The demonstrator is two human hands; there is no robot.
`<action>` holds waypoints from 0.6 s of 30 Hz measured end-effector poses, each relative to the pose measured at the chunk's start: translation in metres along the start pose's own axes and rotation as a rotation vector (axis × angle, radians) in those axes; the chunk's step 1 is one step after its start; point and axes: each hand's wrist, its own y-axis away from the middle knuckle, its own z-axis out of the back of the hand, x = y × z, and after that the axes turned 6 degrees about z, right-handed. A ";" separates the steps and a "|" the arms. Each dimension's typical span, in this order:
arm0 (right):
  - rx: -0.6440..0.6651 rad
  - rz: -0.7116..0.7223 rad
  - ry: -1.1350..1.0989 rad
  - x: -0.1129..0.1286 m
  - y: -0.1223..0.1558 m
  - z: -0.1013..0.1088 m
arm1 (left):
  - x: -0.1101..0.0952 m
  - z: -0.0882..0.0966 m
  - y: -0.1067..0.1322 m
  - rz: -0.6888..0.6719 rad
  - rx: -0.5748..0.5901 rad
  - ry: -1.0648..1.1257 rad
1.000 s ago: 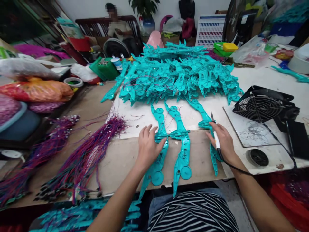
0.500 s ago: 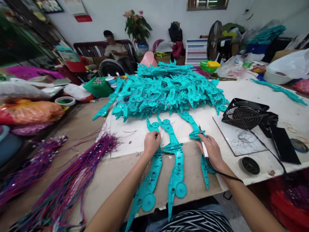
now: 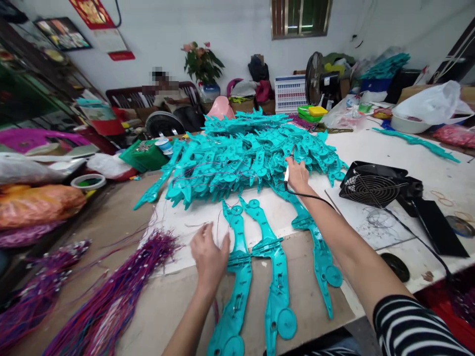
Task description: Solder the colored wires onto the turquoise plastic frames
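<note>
My right hand [image 3: 299,175] grips a soldering iron [image 3: 287,174] by its white handle, reaching over the front of a heap of teal plastic parts [image 3: 237,148]. A black cord runs from the iron over my forearm. My left hand [image 3: 208,254] has its fingers apart, just left of a long teal part [image 3: 239,235] with thin wires at its far end. Beside that lies a second teal part [image 3: 272,252], and a third teal part [image 3: 322,252] lies to its right, partly behind my right forearm.
Bundles of purple and red wires [image 3: 122,291] lie at left. A black fan [image 3: 371,185] stands at right near a round black tin [image 3: 396,267]. A green box [image 3: 143,157] sits left of the heap. At the back a person [image 3: 172,101] sits.
My right hand has moved forward with the soldering iron, from the right-hand teal part to over the heap. My left hand has opened and shifted left off its teal part. The view has tilted up.
</note>
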 end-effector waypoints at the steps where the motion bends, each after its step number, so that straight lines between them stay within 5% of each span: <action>1: 0.005 0.006 0.009 0.000 -0.002 -0.003 | -0.017 -0.002 0.009 -0.145 0.053 0.046; 6: 0.017 0.072 0.034 -0.002 -0.004 -0.002 | -0.123 -0.022 0.054 -0.927 0.746 0.157; 9: -0.019 0.102 0.040 -0.001 -0.011 0.006 | -0.161 -0.036 0.065 -1.077 1.016 0.066; 15: -0.131 0.127 0.030 0.003 -0.022 0.044 | -0.158 -0.043 0.068 -1.029 1.063 -0.014; 18: -0.264 0.147 0.014 -0.007 0.009 0.077 | -0.147 -0.040 0.073 -0.996 1.019 -0.014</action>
